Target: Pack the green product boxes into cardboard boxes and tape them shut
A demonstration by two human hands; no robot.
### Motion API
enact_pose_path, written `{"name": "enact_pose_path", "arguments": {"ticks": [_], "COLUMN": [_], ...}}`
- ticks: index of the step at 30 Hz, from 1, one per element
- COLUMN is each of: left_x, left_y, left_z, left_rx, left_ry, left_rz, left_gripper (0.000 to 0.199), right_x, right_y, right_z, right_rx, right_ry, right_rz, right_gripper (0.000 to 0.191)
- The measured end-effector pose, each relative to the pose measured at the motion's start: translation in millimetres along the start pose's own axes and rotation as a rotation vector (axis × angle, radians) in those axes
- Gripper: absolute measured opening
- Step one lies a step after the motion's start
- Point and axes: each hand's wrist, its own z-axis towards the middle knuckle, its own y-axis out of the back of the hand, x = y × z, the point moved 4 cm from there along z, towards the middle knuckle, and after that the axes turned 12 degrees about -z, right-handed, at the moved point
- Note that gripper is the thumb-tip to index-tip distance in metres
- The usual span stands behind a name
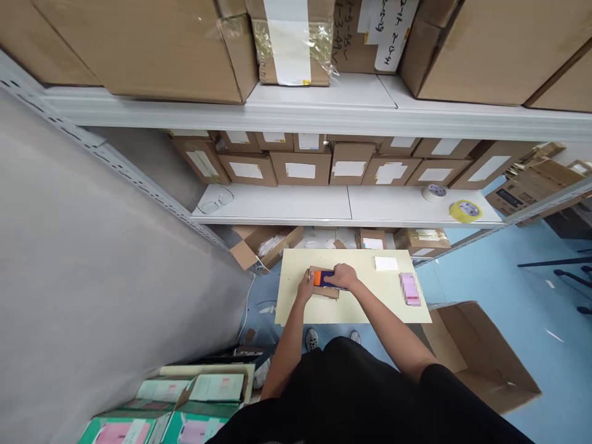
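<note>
A small brown cardboard box [329,292] lies on the pale yellow table [356,308] in the head view. My left hand [305,287] closes on the left side of this box. Over it, my right hand [343,277] grips a dark blue object with an orange end [326,279]; its exact kind is too small to tell. The orange end reaches toward my left fingers. Right of my hands, a white rectangular item [385,264] rests near the table's far edge. A pink item [409,289], blurred in the picture, lies by the right edge.
A white shelf [287,202] with a row of labelled boxes stands beyond the table, carrying glasses [216,200], a white tape roll [434,193] and a yellow one [465,211]. A large open carton [481,351] sits on the floor at right. Green boxes [161,419] stand lower left.
</note>
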Motion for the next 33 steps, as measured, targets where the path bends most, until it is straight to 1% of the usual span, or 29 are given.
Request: {"name": "enact_pose_path", "arguments": {"ticks": [2,4,6,8,10,12,13,16,17,18,19,20,21,23,24,26,28,30,32,33], "left_x": [5,10,12,10,6,2,1,1,3,5,7,8,10,12,13,15,17,17,14,12], "left_y": [-4.6,-12.7,-27.4,-47.7,-68.2,-82.8,-87.1,-90.4,-89.7,-88.5,-87.1,-84.9,-81.8,-70.2,-60.7,-34.0,-1.2,28.6,47.0,50.6], "left_z": [-2,-5,-7,-10,-13,-14,-13,-10,-8,-7,-5,-3,-1,6,10,20,28,31,31,29], "left_rx": [-0.022,-0.025,-0.011,0.012,0.028,0.034,0.038,0.043,0.044,0.045,0.048,0.052,0.059,0.078,0.077,0.034,-0.055,-0.146,-0.191,-0.183], "left_ry": [0.04,0.057,0.051,0.024,-0.001,-0.004,-0.001,-0.002,-0.008,-0.016,-0.024,-0.033,-0.044,-0.069,-0.072,-0.056,-0.015,0.011,0.001,-0.016], "left_rz": [0.0,-0.008,-0.007,0.018,0.068,0.119,0.135,0.14,0.132,0.122,0.11,0.094,0.07,0.004,-0.021,-0.03,0.008,0.045,0.054,0.058], "left_gripper": [0.071,0.07,0.069,0.067,0.065,0.064,0.064,0.061,0.06,0.06,0.06,0.059,0.059,0.057,0.056,0.055,0.056,0.058,0.057,0.056], "right_x": [-2,-11,-28,-52,-83,-124,-148,-216,-232,-243,-249,-249,-244,-222,-207,-173,-137,-103,-72,-58], "right_y": [0,-2,-5,-11,-17,-23,-27,-41,-47,-52,-58,-62,-66,-72,-74,-75,-72,-67,-60,-56], "right_z": [-3,-9,-16,-25,-35,-48,-57,-84,-92,-99,-102,-103,-101,-90,-83,-66,-51,-37,-26,-21], "right_rx": [0.041,0.054,0.04,0.021,0.001,-0.009,-0.014,-0.01,-0.005,0.004,0.002,-0.002,-0.009,-0.03,-0.042,-0.063,-0.072,-0.08,-0.093,-0.095], "right_ry": [0.066,0.115,0.102,0.059,0.025,-0.009,-0.033,-0.165,-0.205,-0.227,-0.247,-0.263,-0.272,-0.269,-0.248,-0.183,-0.119,-0.076,-0.044,-0.03], "right_rz": [0.004,0.018,0.05,0.091,0.124,0.135,0.127,0.128,0.14,0.158,0.162,0.161,0.157,0.163,0.185,0.25,0.288,0.273,0.237,0.218], "right_gripper": [0.057,0.058,0.059,0.059,0.058,0.056,0.055,0.053,0.052,0.05,0.049,0.048,0.047,0.046,0.046,0.047,0.048,0.048,0.048,0.048]}}
